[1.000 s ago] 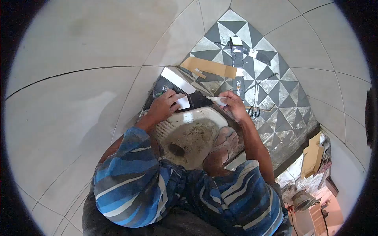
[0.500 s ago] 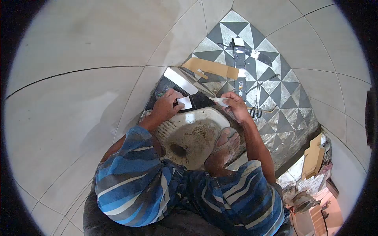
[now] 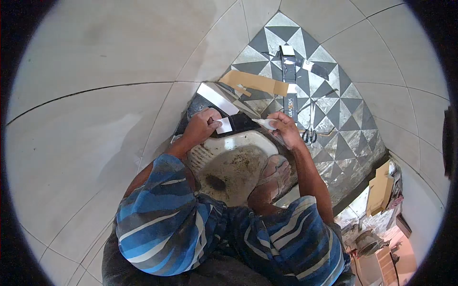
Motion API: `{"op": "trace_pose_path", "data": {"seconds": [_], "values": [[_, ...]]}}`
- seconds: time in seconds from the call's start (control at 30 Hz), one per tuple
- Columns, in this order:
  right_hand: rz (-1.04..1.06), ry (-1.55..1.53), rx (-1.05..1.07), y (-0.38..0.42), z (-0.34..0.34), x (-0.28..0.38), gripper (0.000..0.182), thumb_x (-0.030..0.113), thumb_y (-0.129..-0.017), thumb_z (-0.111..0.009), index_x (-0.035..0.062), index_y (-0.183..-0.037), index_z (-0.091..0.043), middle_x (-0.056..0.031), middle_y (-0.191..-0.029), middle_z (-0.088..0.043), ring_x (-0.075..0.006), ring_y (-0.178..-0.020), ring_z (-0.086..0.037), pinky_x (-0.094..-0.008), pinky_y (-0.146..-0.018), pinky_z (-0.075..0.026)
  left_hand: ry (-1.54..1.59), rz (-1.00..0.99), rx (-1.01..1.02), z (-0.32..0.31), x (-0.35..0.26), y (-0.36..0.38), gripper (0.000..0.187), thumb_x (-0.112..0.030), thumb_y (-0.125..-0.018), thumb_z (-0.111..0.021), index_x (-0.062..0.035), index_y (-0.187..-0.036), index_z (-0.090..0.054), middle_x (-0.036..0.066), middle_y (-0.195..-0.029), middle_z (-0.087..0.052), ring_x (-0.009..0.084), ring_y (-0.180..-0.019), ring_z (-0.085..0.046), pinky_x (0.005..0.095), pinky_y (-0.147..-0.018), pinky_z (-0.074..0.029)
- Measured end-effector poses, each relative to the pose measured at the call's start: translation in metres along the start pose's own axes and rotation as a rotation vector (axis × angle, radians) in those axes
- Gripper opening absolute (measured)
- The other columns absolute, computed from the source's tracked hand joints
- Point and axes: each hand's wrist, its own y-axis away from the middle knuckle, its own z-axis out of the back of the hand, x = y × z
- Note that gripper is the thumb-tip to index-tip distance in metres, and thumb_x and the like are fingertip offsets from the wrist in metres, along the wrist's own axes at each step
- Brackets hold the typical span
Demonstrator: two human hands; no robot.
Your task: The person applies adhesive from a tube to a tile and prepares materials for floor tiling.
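Observation:
My left hand [image 3: 203, 125] is closed on a small white square piece [image 3: 224, 125], held by its left edge with thumb and fingers. Beneath it lies a black surface [image 3: 245, 122] at the far rim of the squat toilet [image 3: 234, 168]. In my right hand [image 3: 285, 128] is a small white squeeze bottle [image 3: 265, 124], its narrow tip pointing left toward the white piece, a short gap away. A long white strip [image 3: 218, 98] lies slantwise just beyond my left hand.
Brown cardboard [image 3: 255, 82] lies on the patterned floor tiles [image 3: 343, 114]. Right of it are a black printed box strip [image 3: 290, 107] and scissors [image 3: 309, 136]. My sandalled foot [image 3: 275, 176] rests beside the toilet. Tiled walls [image 3: 95, 119] close in; a cardboard box [image 3: 379, 190] stands lower right.
The white piece in my left hand has shifted very slightly to the left. My right hand and the squeeze bottle stay nearly in place.

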Motion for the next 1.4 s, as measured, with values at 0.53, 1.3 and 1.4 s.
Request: {"op": "trace_pose_path", "data": {"seconds": [0.53, 1.3, 1.4], "values": [[0.027, 0.03, 0.021, -0.003, 0.004, -0.007, 0.018, 0.017, -0.098, -0.065, 0.007, -0.113, -0.067, -0.0003, -0.095, -0.07, -0.0084, -0.078, -0.064, -0.0231, -0.066, -0.047, -0.052, -0.012, -0.037, -0.001, -0.007, 0.006, 0.018, -0.017, -0.089, -0.073, -0.0046, -0.101, -0.069, 0.014, -0.097, -0.064, 0.0352, -0.084, -0.067, 0.0459, -0.076, -0.053], [-0.008, 0.008, -0.007, 0.0, 0.001, -0.001, 0.017, 0.014, -0.097, -0.064, 0.0071, -0.112, -0.067, 0.0, -0.095, -0.071, -0.0073, -0.076, -0.061, -0.0227, -0.066, -0.047, -0.114, -0.091, -0.089, -0.01, -0.002, 0.009, 0.019, -0.018, -0.091, -0.071, -0.0055, -0.106, -0.069, 0.015, -0.105, -0.062, 0.0391, -0.098, -0.065, 0.0477, -0.083, -0.054], [-0.015, 0.009, -0.011, -0.001, 0.002, -0.003, 0.016, 0.015, -0.097, -0.065, 0.0074, -0.112, -0.067, 0.0003, -0.095, -0.071, -0.0074, -0.077, -0.062, -0.0228, -0.066, -0.047, -0.111, -0.047, -0.054, -0.007, -0.007, 0.009, 0.02, -0.018, -0.091, -0.071, -0.0047, -0.106, -0.068, 0.015, -0.104, -0.062, 0.0389, -0.098, -0.065, 0.0479, -0.084, -0.054]]}}
